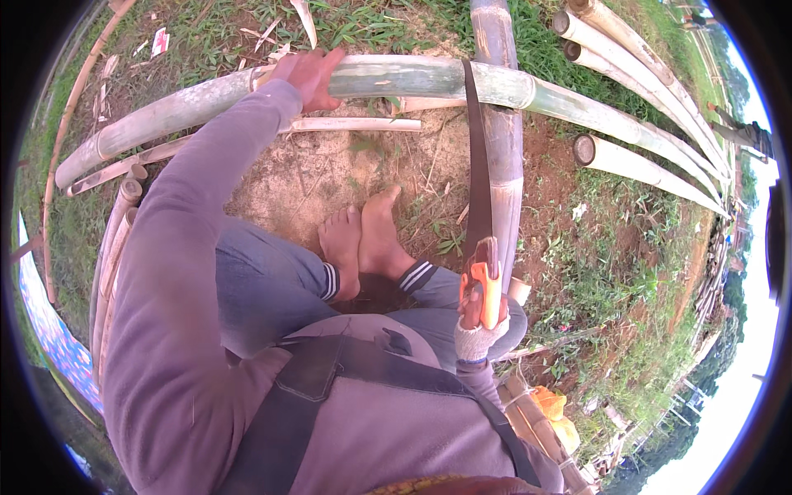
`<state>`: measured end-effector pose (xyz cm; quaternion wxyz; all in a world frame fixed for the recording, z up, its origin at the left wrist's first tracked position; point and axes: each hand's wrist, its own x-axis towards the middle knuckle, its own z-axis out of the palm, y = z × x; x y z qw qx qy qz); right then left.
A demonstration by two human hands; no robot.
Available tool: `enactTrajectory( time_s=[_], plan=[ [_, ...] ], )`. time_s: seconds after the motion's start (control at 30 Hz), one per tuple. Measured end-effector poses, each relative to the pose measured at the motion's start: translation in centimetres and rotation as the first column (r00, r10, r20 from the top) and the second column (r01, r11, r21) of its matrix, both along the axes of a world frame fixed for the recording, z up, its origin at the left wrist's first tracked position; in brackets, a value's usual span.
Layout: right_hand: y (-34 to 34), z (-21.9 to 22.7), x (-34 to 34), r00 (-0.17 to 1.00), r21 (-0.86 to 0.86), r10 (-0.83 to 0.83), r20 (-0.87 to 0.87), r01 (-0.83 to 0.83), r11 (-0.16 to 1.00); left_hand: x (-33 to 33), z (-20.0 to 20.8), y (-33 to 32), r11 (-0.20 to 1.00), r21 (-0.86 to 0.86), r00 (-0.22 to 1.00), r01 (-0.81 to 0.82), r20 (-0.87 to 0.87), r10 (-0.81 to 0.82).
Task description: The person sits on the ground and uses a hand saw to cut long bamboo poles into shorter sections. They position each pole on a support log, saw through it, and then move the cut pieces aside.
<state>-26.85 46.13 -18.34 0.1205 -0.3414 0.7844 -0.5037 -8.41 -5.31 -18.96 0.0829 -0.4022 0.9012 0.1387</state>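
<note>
A thick green bamboo pole [396, 77] lies crosswise in front of me, resting over another bamboo pole [505, 153] that runs away from me. My left hand [308, 78] is laid over the crosswise pole, left of the middle, fingers apart and pressing on it. In my right hand [478, 326], which wears a pale knitted glove, is the orange handle of a handsaw [478, 165]. The saw's long dark blade reaches forward, its far end against the crosswise pole beside the crossing. Whether the teeth have cut in cannot be seen.
Several cut bamboo poles [635, 74] lie at the far right, more [115, 256] at my left side. A thinner bamboo piece [355, 124] lies behind my bare feet [363, 235]. An orange bag [551, 404] sits at the lower right, on grass and soil.
</note>
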Motion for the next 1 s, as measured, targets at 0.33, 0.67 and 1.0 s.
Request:
enactTrajectory(
  time_s=[0.33,0.67,1.0],
  plan=[
    [-26.8,2.8,-8.6,0.967,-0.251,0.132,0.219,-0.075,0.965,-1.5,1.7,0.4,0.998,-0.028,0.998,0.054,0.021,-0.053],
    [-5.6,1.5,-1.8,0.940,-0.100,-0.032,0.341,0.071,0.993,-0.3,0.6,-0.4,0.998,-0.046,0.999,0.041,0.016,-0.040],
    [-18.9,0.9,-5.8,0.981,-0.111,0.079,0.175,-0.060,0.992,0.1,0.4,0.0,0.997,-0.046,0.997,0.064,-0.042,-0.066]
  ],
)
